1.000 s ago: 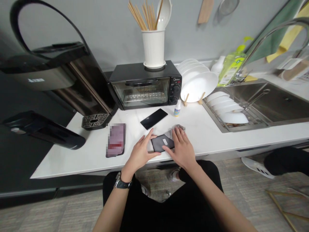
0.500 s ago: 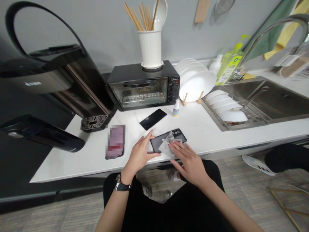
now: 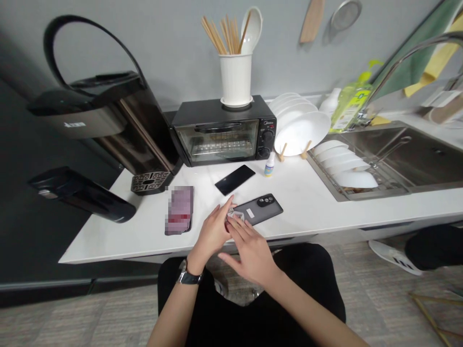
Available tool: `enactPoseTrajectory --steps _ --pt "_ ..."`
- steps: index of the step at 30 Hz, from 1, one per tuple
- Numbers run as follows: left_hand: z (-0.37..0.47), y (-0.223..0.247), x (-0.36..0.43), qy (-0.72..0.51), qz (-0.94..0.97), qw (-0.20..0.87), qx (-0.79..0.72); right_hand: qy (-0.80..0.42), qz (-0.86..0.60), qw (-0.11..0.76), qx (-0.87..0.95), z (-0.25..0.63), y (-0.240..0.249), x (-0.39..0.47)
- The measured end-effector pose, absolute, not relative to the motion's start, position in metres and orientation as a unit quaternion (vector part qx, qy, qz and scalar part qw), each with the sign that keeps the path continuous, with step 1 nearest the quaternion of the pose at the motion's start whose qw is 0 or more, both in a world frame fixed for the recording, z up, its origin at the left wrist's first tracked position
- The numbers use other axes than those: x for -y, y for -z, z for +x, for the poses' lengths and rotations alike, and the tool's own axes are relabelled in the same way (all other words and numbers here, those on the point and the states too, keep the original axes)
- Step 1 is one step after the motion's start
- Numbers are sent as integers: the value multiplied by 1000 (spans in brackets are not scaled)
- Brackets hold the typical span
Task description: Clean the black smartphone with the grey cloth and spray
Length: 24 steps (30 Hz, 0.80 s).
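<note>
A dark grey phone (image 3: 257, 208) lies back side up near the counter's front edge, its camera lenses and a white label showing. At its left end my left hand (image 3: 213, 231) steadies it, thumb and fingers about the edges. My right hand (image 3: 249, 248) presses a thin whitish wipe (image 3: 236, 215) onto the left part of the phone's back, fingers together and thumb held apart. Most of the wipe is hidden beneath those fingers. Behind lies a black phone (image 3: 235, 180), screen up. A small white spray bottle (image 3: 269, 165) stands upright to its right.
A purple, pixelated phone-like object (image 3: 180, 209) lies left of my hands. Behind are a toaster oven (image 3: 222, 140) and plates (image 3: 302, 132) in a rack. A water dispenser (image 3: 144, 130) and dark flask (image 3: 83, 195) stand left; a sink (image 3: 427, 159) is right. Another person's shoe (image 3: 394, 255) shows below.
My right hand has slid the wipe from the camera end to the phone's left end, close to my left hand. The cameras and label are now uncovered. The view has shifted slightly.
</note>
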<state>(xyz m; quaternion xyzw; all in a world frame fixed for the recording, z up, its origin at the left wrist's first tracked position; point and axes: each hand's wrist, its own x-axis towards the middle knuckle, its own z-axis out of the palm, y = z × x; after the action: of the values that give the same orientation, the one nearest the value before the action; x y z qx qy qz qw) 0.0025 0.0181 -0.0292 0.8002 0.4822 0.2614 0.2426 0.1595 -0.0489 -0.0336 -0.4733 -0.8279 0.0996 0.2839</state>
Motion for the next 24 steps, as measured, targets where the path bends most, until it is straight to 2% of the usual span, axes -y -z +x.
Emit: enactPoseTrajectory --steps 5,10,15,19,24 --pt "3 28 -17 -260 815 237 -460 -48 -486 249 836 215 41 70" --pt "4 25 -19 -263 818 247 -448 17 -576 241 781 269 47 51" --pt "3 28 -20 -258 819 245 -450 -9 -563 262 784 224 38 16" --pt "1 31 -20 -241 821 242 -458 -62 -526 272 804 164 32 28" --pt "2 28 -18 -236 826 241 -453 -87 -485 266 829 179 34 69"
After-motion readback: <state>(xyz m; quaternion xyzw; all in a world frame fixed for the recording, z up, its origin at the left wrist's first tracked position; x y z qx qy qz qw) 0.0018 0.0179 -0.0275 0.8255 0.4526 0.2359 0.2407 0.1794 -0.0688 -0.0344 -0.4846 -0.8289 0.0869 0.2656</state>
